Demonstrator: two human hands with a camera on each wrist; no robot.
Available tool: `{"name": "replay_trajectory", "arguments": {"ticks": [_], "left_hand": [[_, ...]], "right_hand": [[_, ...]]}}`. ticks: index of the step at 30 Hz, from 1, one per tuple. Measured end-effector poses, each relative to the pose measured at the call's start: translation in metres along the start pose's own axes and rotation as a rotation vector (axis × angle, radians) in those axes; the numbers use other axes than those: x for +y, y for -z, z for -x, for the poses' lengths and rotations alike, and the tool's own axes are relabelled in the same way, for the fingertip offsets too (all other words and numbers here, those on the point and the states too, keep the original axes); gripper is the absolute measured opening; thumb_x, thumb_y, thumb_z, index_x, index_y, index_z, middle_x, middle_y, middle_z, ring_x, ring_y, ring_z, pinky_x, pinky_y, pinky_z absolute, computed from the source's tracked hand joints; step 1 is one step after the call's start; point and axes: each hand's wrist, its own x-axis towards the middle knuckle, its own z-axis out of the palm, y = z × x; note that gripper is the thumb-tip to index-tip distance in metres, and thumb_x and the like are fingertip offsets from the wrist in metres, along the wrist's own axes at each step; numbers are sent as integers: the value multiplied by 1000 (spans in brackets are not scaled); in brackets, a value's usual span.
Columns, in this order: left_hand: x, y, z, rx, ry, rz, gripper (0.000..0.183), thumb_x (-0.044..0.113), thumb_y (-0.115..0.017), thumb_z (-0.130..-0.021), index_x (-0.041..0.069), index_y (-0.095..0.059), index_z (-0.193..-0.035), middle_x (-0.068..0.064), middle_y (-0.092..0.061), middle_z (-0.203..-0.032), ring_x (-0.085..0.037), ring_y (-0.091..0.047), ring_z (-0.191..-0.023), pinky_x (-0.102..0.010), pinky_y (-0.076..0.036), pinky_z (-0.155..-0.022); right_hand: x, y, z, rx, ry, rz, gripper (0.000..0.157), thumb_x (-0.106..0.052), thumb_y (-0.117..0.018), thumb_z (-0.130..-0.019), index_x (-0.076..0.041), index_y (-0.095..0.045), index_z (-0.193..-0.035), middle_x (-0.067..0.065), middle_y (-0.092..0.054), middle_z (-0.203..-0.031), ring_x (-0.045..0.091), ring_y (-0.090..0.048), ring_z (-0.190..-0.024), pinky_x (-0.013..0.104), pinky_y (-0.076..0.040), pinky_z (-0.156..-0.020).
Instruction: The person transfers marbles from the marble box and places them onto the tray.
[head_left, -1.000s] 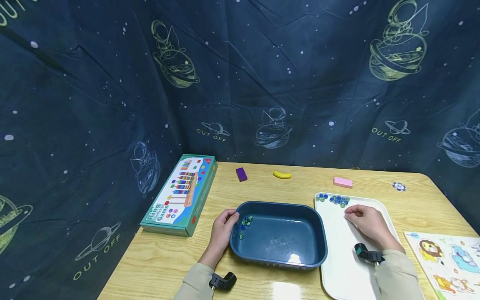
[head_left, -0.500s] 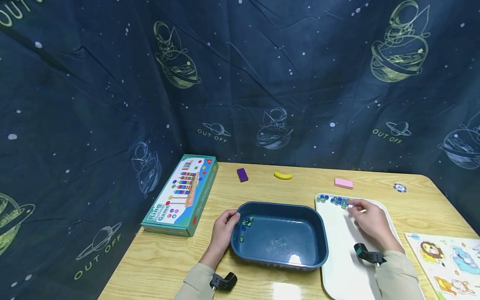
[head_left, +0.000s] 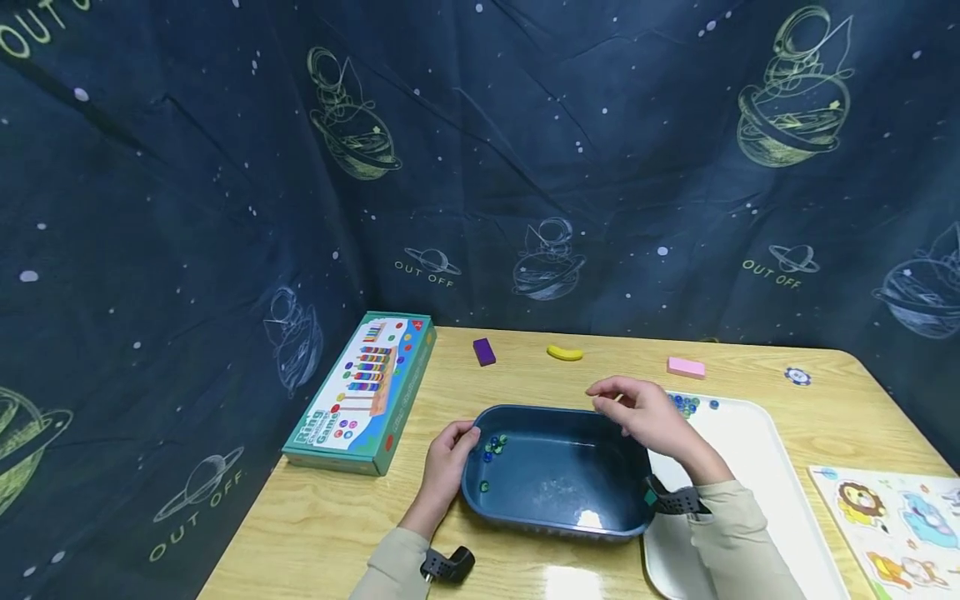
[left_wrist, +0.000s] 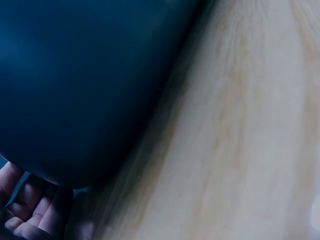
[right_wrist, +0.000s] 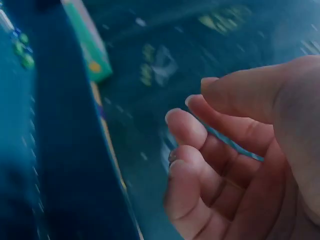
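Note:
My left hand [head_left: 444, 458] grips the left rim of a dark blue plastic tub [head_left: 558, 534], thumb over the rim, fingers on its outer side. Inside, near that end, lie several green and blue marbles [head_left: 495, 444]. Above the tub's far right corner is my right hand [head_left: 641, 412]. Its fingers [right_wrist: 186, 127] are bent, with thumb tip and index tip close together; I cannot tell whether a marble is between them. Further marbles [head_left: 684, 404] lie at the far end of a white tray [head_left: 750, 467], partly hidden by this hand; one blue marble [head_left: 714, 404] sits apart.
A boxed ring game [head_left: 360, 392] lies at the left. Along the back are a purple block [head_left: 483, 352], a yellow toy banana [head_left: 564, 353], a pink block [head_left: 686, 367] and a poker chip [head_left: 798, 377]. An animal picture board [head_left: 885, 517] is at the right.
My right hand has gone from the marbles on the tray leftward to above the tub's far right corner. The left hand stays on the rim. A lone blue marble on the tray now shows.

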Motion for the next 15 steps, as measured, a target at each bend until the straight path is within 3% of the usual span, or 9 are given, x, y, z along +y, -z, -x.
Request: {"name": "replay_trajectory", "arguments": {"ticks": [7, 11, 15], "left_hand": [[-4, 1, 0, 1, -3, 9, 26, 18, -55, -90, -2, -62, -104, -20, -61, -102, -16, -53, -87, -25, -42, -78], [-3, 1, 0, -1, 8, 22, 24, 18, -56, -90, -1, -62, -103, -16, -62, -98, -15, -54, -86, -24, -42, -76], [-2, 1, -1, -9, 9, 33, 22, 17, -56, -90, 0, -62, -102, -13, -63, -97, -16, -54, -87, -22, -43, -75]], "right_hand": [[-23, -56, -27, -235, 139, 123, 16, -29, -57, -89, -21, -65, -101, -12, -62, -89, 10, -55, -77, 26, -46, -68], [-27, -90, -36, -411, 180, 162, 21, -30, -57, -89, -17, -65, -104, -13, -62, -87, 5, -55, -71, 23, -46, -63], [-28, -114, -41, -518, 163, 162, 29, -27, -60, -87, -9, -62, -109, -10, -63, -79, 2, -54, -63, 21, -44, -57]]}}
